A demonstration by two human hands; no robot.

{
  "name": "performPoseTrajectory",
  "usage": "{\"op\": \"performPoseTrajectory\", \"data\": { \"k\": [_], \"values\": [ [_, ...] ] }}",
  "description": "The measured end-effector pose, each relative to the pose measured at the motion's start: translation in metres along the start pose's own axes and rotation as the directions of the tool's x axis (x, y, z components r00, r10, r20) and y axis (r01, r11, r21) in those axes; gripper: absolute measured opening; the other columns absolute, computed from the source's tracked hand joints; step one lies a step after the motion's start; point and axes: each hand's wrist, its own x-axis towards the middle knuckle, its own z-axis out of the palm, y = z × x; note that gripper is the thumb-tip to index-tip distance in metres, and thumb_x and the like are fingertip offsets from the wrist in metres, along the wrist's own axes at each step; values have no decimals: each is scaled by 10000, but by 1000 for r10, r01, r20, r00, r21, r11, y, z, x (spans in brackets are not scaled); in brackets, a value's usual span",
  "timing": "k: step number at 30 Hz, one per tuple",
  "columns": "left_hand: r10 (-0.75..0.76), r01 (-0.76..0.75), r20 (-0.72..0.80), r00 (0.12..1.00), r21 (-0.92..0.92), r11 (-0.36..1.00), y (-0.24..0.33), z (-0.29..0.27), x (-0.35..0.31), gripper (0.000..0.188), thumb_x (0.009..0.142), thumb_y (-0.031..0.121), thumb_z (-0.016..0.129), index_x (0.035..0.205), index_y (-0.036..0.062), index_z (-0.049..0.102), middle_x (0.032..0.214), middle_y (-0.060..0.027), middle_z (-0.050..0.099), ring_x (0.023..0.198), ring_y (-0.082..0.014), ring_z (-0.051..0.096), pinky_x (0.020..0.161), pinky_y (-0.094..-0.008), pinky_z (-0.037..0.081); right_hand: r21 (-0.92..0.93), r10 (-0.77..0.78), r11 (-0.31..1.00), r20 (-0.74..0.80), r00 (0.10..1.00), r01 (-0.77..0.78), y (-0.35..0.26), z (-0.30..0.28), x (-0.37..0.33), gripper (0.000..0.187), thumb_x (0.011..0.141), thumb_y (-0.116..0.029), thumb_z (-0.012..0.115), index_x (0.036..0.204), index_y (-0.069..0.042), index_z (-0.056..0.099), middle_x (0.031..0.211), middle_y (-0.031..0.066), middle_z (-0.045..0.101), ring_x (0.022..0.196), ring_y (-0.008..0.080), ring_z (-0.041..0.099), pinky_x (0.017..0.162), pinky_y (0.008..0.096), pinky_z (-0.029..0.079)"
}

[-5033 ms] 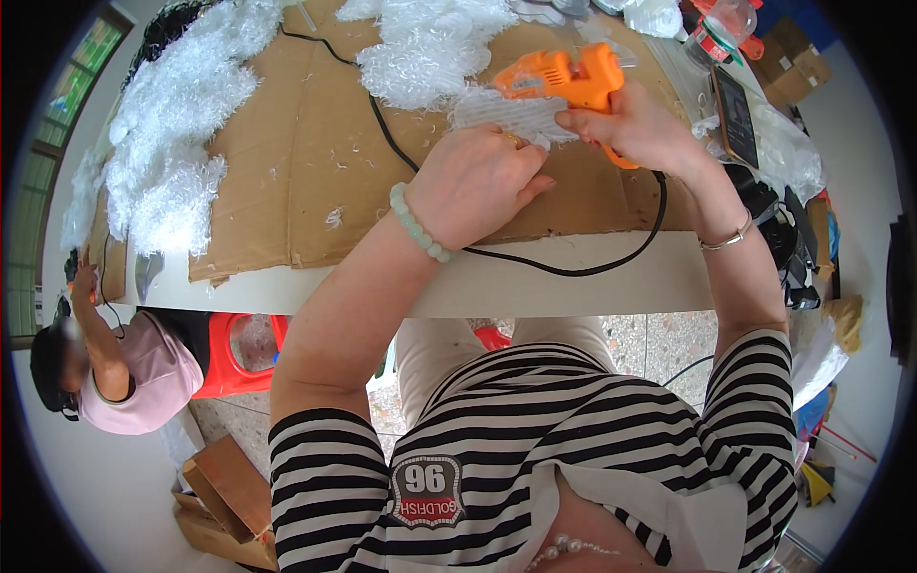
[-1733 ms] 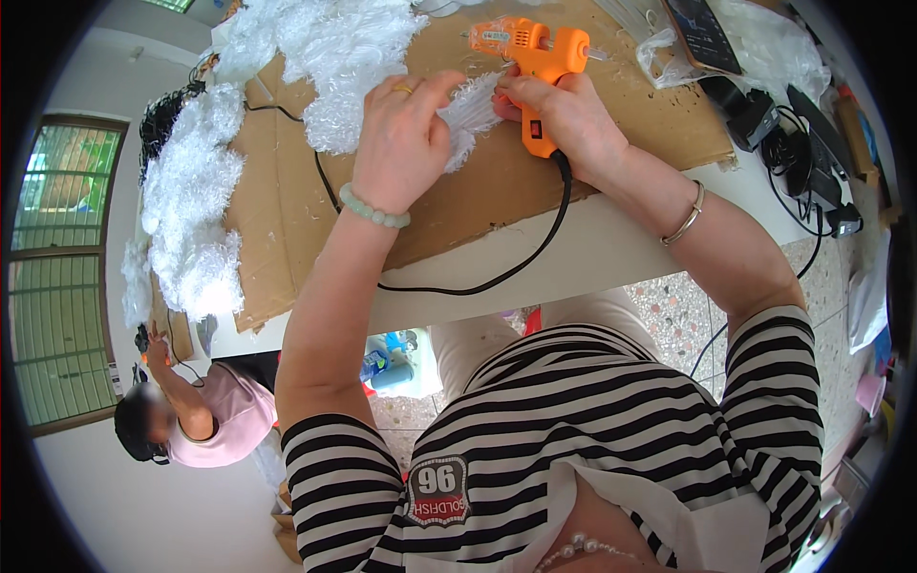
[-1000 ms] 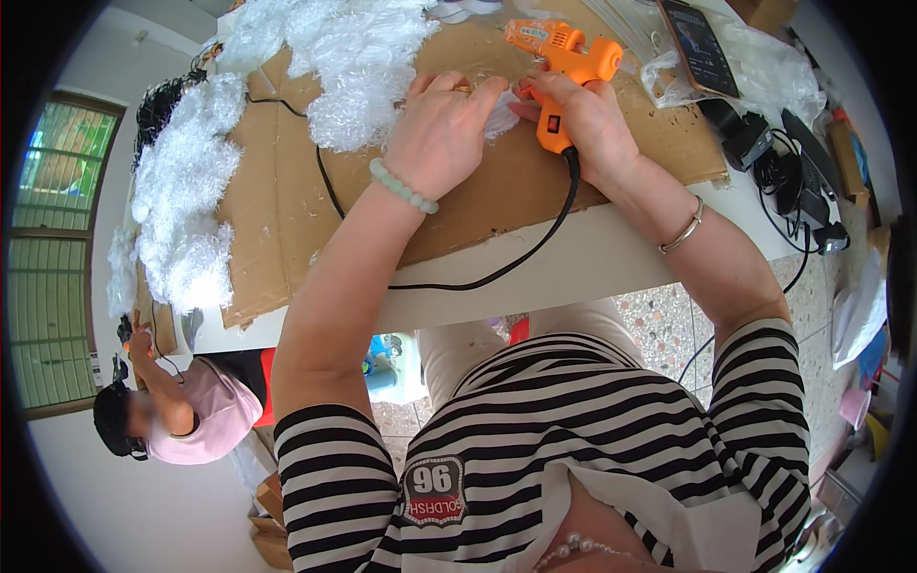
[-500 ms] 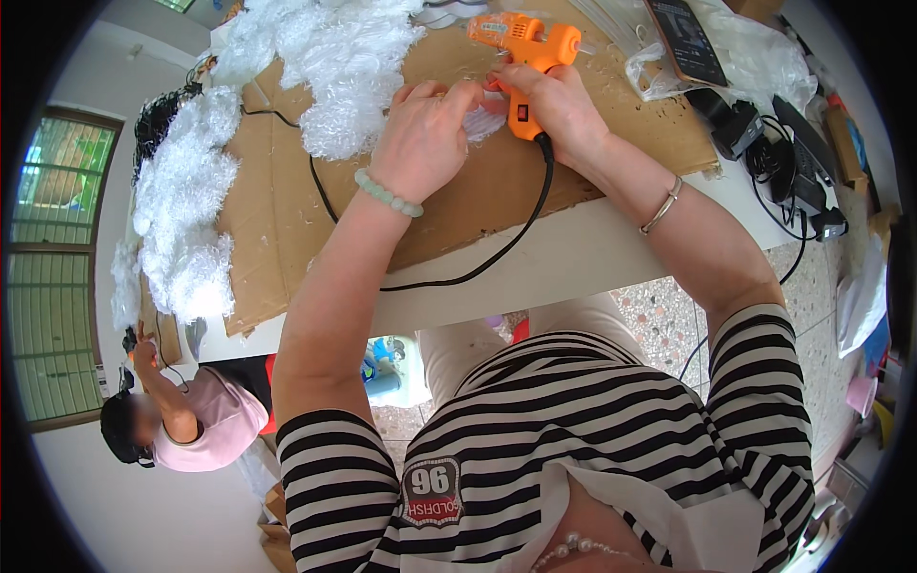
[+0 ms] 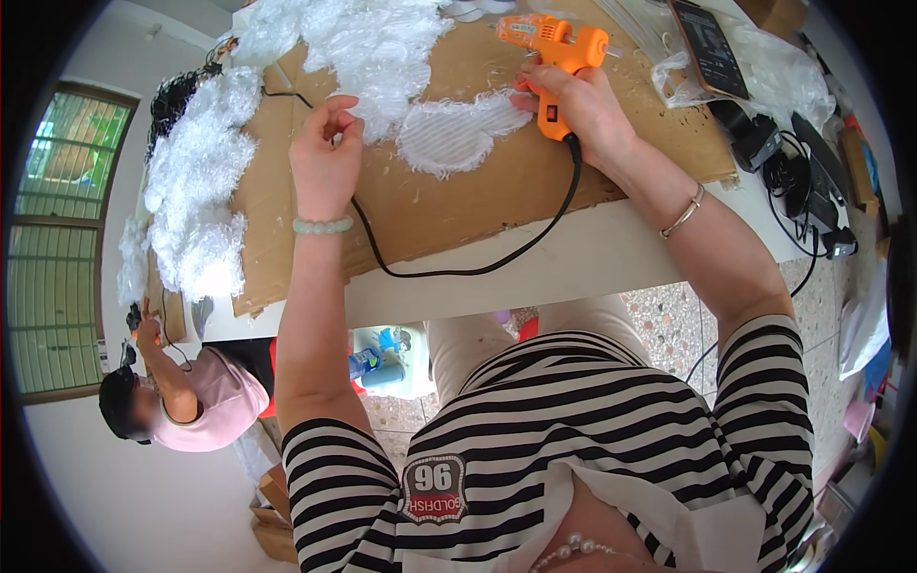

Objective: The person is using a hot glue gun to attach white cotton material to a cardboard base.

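Observation:
My right hand grips an orange hot glue gun by its handle, nozzle toward the upper left. A flat white piece with ribbed surface and frayed edges reaches its narrow end to that hand's fingertips; whether they pinch it cannot be told. To the left of this piece, my left hand hovers over the cardboard. Its fingers are curled with thumb and forefinger brought close; anything between them is too small to make out. Shaggy white tinsel-like material lies just beyond the left hand.
A black cord loops from the glue gun across the cardboard. More white shaggy pieces lie at the left. A phone rests by clear plastic bags at the back right, near black adapters. Another person works at the far left.
My left hand has moved left, away from the glue gun and the white piece, which now shows openly. The right hand still holds the gun. The whole view has shifted slightly.

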Motion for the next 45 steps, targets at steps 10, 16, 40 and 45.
{"op": "performPoseTrajectory", "data": {
  "k": [10,16,40,45],
  "values": [
    [64,-62,23,998,-78,995,-12,9,1,238,778,-11,584,979,90,660,804,-93,674,632,-149,613,582,-263,477,-16,-117,993,58,991,118,-11,6,-12,226,900,-120,522,1054,46,519,978,110,589,939,209,601,855,340,515],
    [117,-118,154,981,-3,993,-6,14,3,294,772,-5,491,1000,94,647,846,-102,673,720,-255,617,680,-345,502,-170,-92,973,321,943,153,-14,12,-28,232,908,-165,555,1037,28,554,959,105,606,908,200,606,820,352,528],
    [10,20,252,968,-118,993,-8,24,-4,404,750,50,562,1147,127,576,763,-87,650,715,-243,617,692,-341,496,-649,195,761,273,942,30,-11,39,-12,285,912,-173,583,1128,8,541,957,39,600,873,115,572,821,270,476],
    [3,20,256,967,-86,996,-9,22,-3,417,790,26,582,1196,122,560,781,-33,616,712,-125,577,696,-261,482,-673,192,738,270,944,43,-11,42,-14,274,912,-190,584,1103,4,546,922,25,587,846,102,558,796,263,470]
  ]
}}
